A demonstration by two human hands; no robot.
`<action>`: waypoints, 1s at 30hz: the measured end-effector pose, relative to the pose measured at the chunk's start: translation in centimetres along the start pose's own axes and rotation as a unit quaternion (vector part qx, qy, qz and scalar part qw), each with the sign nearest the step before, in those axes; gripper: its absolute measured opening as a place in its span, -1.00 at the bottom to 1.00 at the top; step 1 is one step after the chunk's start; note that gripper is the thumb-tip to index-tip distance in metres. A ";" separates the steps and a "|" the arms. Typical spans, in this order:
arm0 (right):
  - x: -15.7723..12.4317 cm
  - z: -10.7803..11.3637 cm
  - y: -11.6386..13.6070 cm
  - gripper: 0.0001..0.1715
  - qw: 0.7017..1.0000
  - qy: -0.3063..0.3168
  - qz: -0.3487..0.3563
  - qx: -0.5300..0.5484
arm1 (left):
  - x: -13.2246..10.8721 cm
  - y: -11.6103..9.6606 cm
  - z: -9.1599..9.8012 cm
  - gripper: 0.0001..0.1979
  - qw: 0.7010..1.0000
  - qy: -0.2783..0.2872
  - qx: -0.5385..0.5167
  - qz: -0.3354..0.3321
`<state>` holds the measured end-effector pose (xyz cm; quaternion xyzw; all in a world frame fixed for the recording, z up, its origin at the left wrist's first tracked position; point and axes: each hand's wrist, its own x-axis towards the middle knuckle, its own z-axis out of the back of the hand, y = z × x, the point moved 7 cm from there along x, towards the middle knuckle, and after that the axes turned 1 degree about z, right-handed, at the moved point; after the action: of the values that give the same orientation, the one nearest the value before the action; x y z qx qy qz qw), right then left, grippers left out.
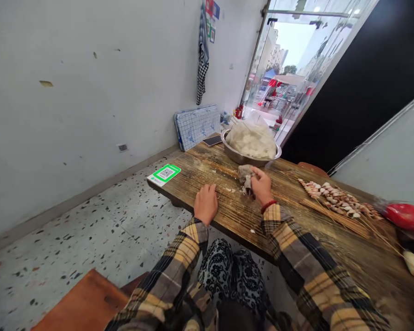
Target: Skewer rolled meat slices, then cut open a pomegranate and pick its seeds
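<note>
Resting on the near edge of the dark wooden table (200, 170), my left hand (206, 203) has its fingers curled in and shows nothing in them. My right hand (261, 186) grips a crumpled grey-brown rag (245, 175) and presses it on the tabletop in front of the metal basin. Small pale crumbs (230, 190) lie on the wood between my two hands. The underside of the rag is hidden.
A metal basin (239, 158) holds a pale mass under clear plastic (251, 140). A phone-like dark slab (212, 139) and a green QR card (165, 174) lie leftward. On the right are loaded skewers (338, 198), bare sticks (334, 218) and a red bagged item (409, 216).
</note>
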<state>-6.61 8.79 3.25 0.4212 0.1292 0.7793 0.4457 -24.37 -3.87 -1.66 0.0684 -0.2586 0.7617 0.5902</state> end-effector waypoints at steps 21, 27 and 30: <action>-6.3 -3.8 5.2 -0.46 0.992 -0.004 -0.035 0.121 | 0.1 -0.4 0.4 -0.64 0.999 -0.012 0.024 -0.019; -4.7 5.5 -3.3 -0.46 0.991 -0.040 -0.033 0.121 | -0.1 -0.4 0.2 -0.63 1.000 -0.028 0.005 -0.009; -7.1 10.6 -9.5 -0.52 0.997 -0.044 -0.043 -0.045 | -0.1 -0.4 0.1 -0.64 0.999 -0.040 -0.005 0.005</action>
<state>8.87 6.66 0.40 0.4288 0.0921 0.7448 0.5029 -23.94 -3.94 -1.53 0.0948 -0.2865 0.7599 0.5757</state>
